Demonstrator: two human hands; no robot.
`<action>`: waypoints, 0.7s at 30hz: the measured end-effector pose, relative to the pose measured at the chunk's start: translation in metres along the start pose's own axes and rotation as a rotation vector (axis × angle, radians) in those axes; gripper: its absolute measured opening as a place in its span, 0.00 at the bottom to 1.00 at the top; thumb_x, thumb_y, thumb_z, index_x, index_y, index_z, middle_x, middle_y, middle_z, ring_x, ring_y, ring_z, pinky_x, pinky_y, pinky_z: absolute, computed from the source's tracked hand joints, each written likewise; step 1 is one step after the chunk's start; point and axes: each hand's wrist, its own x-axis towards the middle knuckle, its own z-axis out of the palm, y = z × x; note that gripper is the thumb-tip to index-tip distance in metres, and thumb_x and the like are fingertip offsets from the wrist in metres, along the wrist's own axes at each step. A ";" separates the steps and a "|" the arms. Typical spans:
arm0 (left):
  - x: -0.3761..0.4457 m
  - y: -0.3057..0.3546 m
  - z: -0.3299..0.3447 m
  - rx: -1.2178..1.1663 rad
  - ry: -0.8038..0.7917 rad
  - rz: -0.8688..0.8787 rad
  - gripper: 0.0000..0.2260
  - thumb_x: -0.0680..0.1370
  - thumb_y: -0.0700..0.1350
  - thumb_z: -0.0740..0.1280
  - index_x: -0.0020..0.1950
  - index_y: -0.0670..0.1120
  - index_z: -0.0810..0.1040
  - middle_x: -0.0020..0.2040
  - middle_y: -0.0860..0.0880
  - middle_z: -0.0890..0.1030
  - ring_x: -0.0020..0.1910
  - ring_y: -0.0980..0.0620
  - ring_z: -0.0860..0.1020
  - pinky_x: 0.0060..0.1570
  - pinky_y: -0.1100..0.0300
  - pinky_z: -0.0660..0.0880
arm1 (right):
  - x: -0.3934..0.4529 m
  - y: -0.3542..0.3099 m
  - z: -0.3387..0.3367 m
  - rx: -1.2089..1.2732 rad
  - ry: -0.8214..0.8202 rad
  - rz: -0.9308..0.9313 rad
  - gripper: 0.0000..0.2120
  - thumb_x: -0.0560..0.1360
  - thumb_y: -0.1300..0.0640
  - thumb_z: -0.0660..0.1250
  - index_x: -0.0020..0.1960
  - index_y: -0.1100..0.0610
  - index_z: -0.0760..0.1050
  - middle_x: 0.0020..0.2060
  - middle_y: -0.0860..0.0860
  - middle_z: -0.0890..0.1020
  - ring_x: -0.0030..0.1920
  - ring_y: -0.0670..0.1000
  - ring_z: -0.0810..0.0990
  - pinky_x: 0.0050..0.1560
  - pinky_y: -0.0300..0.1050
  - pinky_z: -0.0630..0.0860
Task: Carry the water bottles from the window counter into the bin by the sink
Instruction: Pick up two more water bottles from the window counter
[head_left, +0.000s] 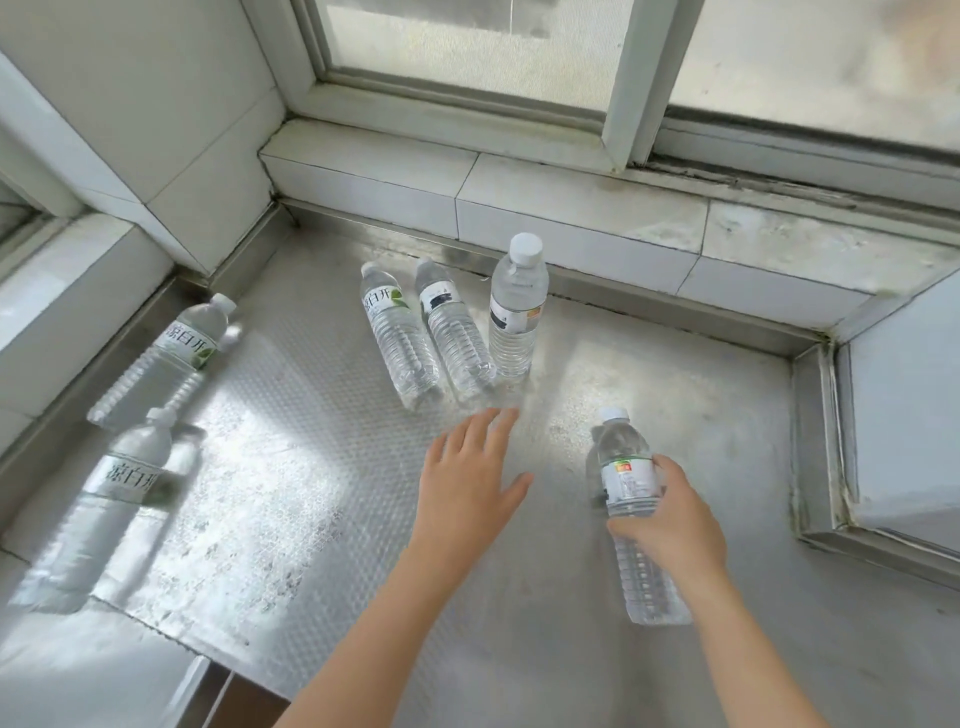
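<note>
Several clear water bottles stand on the steel window counter (649, 395). My right hand (672, 525) is closed around the middle of a green-labelled bottle (626, 475) at the right. My left hand (470, 483) hovers open, fingers spread, just short of three bottles near the window: a green-leaf labelled bottle (397, 338), a dark-labelled bottle (452, 338) and a taller white-capped bottle (517, 312). At the left stand two more: a far-left bottle (171, 358) and a near-left bottle (109, 499). The bin and sink are out of sight.
A tiled sill (571, 208) and window frame (628, 78) border the counter at the back. Tiled ledges close it in on the left (62, 301) and right (904, 405). The counter's front edge drops off at the lower left (208, 691).
</note>
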 end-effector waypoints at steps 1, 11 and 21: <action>0.011 -0.001 -0.004 -0.062 -0.011 -0.046 0.34 0.74 0.55 0.71 0.76 0.48 0.64 0.70 0.49 0.74 0.68 0.47 0.73 0.65 0.50 0.70 | 0.001 0.000 -0.002 0.038 -0.004 0.021 0.40 0.58 0.55 0.75 0.66 0.43 0.64 0.48 0.47 0.80 0.45 0.53 0.80 0.44 0.48 0.76; 0.138 -0.021 0.012 -0.854 0.005 -0.315 0.48 0.69 0.42 0.79 0.79 0.55 0.51 0.68 0.55 0.71 0.68 0.53 0.72 0.64 0.55 0.70 | -0.007 -0.019 -0.009 0.429 0.053 0.005 0.41 0.58 0.62 0.78 0.64 0.39 0.68 0.45 0.40 0.79 0.43 0.45 0.81 0.44 0.48 0.78; 0.147 -0.020 0.028 -0.997 0.064 -0.349 0.30 0.64 0.44 0.81 0.62 0.54 0.74 0.52 0.59 0.82 0.53 0.55 0.79 0.59 0.47 0.76 | -0.023 -0.035 -0.023 0.722 0.127 -0.043 0.44 0.57 0.65 0.81 0.66 0.41 0.67 0.53 0.45 0.79 0.46 0.48 0.83 0.47 0.51 0.80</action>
